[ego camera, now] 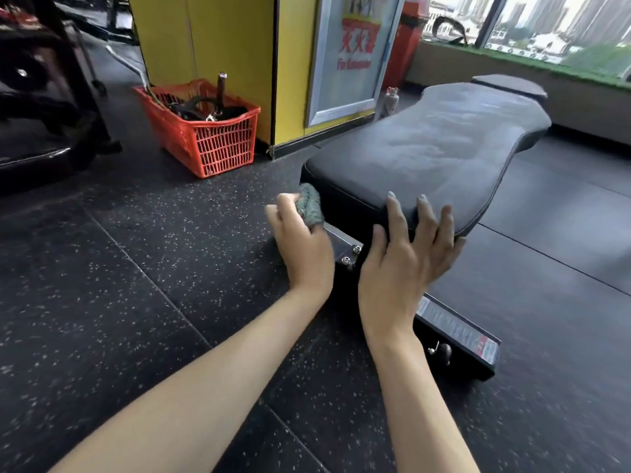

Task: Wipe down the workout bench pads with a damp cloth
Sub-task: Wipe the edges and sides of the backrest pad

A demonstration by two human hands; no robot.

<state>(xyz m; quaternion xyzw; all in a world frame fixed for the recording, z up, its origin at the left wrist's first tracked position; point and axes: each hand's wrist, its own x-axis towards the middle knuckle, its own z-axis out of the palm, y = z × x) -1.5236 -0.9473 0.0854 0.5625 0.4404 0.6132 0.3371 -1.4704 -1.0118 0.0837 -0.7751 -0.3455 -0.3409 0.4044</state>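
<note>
Wiping the side of the big pad [444, 145] looks like the step right now. The left hand [302, 247] squeezes a grey cloth [310, 203] in its curled fingers and holds it against the pad's left side. The right hand [406, 254] lies on the close end of the pad with fingers spread and loose, gripping nothing. Next, I think the cloth must slide along the edge, then go over the small pad [508, 84] at the far end. The pads are black, smooth and a bit shiny, with round corners and faint streaks on top. The cloth looks soft and fuzzy.
</note>
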